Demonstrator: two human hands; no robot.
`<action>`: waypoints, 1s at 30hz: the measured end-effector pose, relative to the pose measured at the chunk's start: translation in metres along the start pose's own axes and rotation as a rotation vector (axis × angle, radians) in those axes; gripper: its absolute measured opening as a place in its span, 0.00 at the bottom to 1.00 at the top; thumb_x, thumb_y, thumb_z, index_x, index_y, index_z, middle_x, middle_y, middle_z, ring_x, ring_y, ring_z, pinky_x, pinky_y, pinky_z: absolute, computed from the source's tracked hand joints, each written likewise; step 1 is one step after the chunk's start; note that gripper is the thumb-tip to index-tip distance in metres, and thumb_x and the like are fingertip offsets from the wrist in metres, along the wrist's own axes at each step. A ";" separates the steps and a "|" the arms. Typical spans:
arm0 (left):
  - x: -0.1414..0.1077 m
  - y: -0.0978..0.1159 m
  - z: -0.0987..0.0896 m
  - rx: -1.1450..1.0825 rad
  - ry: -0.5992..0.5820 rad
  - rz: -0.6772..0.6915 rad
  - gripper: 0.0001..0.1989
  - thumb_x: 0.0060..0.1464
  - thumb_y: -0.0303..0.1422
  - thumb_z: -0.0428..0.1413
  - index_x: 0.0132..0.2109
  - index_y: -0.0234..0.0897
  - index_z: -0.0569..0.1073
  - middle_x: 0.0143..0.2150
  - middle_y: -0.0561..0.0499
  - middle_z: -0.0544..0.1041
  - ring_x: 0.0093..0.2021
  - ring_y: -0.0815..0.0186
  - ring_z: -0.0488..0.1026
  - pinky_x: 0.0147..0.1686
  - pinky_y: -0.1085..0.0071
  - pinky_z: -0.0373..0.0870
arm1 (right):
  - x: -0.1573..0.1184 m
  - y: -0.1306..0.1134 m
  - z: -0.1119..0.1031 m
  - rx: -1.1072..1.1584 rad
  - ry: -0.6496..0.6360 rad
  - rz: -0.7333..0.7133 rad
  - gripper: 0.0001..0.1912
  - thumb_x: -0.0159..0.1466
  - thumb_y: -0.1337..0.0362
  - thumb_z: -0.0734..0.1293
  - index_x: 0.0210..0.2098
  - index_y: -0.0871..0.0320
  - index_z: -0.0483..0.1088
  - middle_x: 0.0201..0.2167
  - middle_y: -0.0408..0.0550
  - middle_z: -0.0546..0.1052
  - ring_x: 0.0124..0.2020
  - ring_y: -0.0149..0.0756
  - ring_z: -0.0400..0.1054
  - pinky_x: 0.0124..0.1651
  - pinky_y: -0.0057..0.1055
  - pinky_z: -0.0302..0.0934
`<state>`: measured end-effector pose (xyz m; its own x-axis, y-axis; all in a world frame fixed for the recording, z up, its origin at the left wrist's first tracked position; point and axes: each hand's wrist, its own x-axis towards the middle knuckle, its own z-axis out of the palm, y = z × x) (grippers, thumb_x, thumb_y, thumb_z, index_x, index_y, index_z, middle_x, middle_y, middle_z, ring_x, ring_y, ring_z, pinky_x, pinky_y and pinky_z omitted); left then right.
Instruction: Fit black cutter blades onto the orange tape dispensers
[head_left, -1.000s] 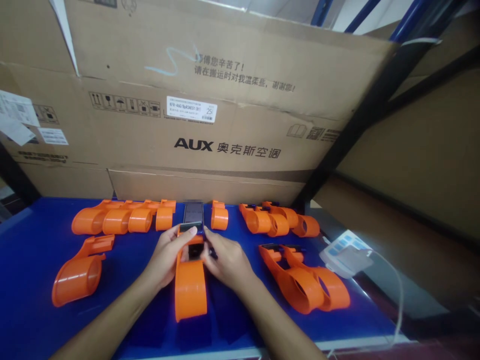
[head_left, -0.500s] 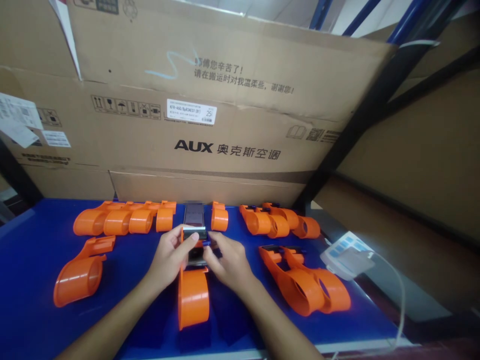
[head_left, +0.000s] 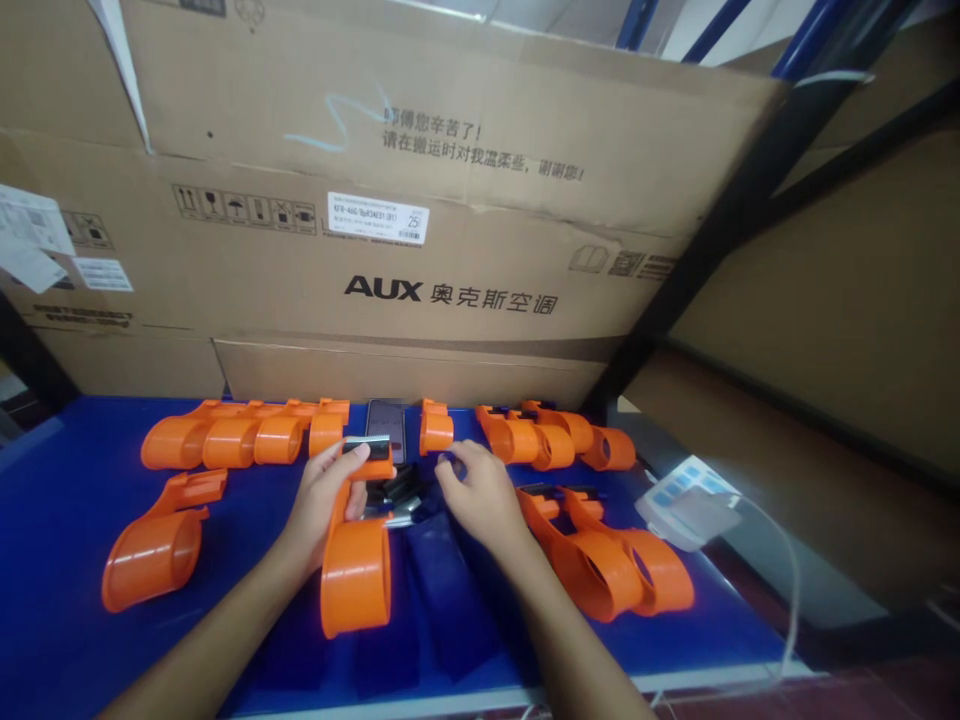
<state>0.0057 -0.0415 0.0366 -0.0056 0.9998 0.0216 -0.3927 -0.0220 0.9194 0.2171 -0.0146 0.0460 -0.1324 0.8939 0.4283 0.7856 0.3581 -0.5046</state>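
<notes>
My left hand (head_left: 319, 497) is closed round the upper frame of an orange tape dispenser (head_left: 356, 577), with its wide ring hanging toward me. A black piece with a serrated metal edge (head_left: 367, 447) sits across its top under my left thumb. My right hand (head_left: 480, 497) is to the right, apart from the dispenser, thumb and forefinger curled together. A small dark blue bit shows at those fingertips, too unclear to name. Between the hands lies a pile of black pieces with metal edges (head_left: 401, 487). Dark blue flat bags or sheets (head_left: 450, 595) lie in front of it.
A row of orange dispensers (head_left: 229, 442) stands at the back left, with another dispenser (head_left: 154, 550) before it. More with black tops (head_left: 604, 575) stand at the right, by a white device with a cord (head_left: 690, 505). A phone (head_left: 386, 428) and a cardboard box (head_left: 450, 250) are behind.
My left hand has moved a little left with the dispenser. My right hand has drawn off it to the right, uncovering the pile of black pieces.
</notes>
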 end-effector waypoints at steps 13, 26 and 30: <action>-0.001 -0.004 0.003 0.133 -0.013 0.039 0.16 0.57 0.46 0.62 0.34 0.37 0.72 0.13 0.60 0.63 0.13 0.75 0.55 0.17 0.76 0.52 | -0.001 0.005 -0.002 0.034 -0.167 0.048 0.08 0.64 0.65 0.66 0.40 0.55 0.78 0.24 0.43 0.76 0.26 0.36 0.69 0.30 0.28 0.57; 0.001 -0.017 0.002 0.285 -0.125 0.057 0.19 0.58 0.50 0.61 0.41 0.37 0.75 0.16 0.62 0.62 0.14 0.74 0.56 0.16 0.76 0.52 | -0.012 -0.012 0.007 0.453 -0.071 -0.446 0.18 0.70 0.64 0.67 0.59 0.49 0.74 0.50 0.51 0.76 0.48 0.40 0.73 0.48 0.36 0.70; 0.003 -0.011 0.001 0.214 -0.070 0.041 0.20 0.57 0.52 0.60 0.39 0.37 0.74 0.15 0.61 0.63 0.13 0.74 0.56 0.16 0.75 0.51 | -0.011 -0.011 0.007 0.454 0.001 -0.403 0.18 0.71 0.65 0.67 0.58 0.49 0.74 0.49 0.51 0.76 0.42 0.38 0.73 0.42 0.35 0.70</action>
<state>0.0109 -0.0385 0.0266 0.0488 0.9955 0.0813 -0.1889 -0.0707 0.9794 0.2057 -0.0266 0.0412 -0.3648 0.6639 0.6528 0.3371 0.7477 -0.5721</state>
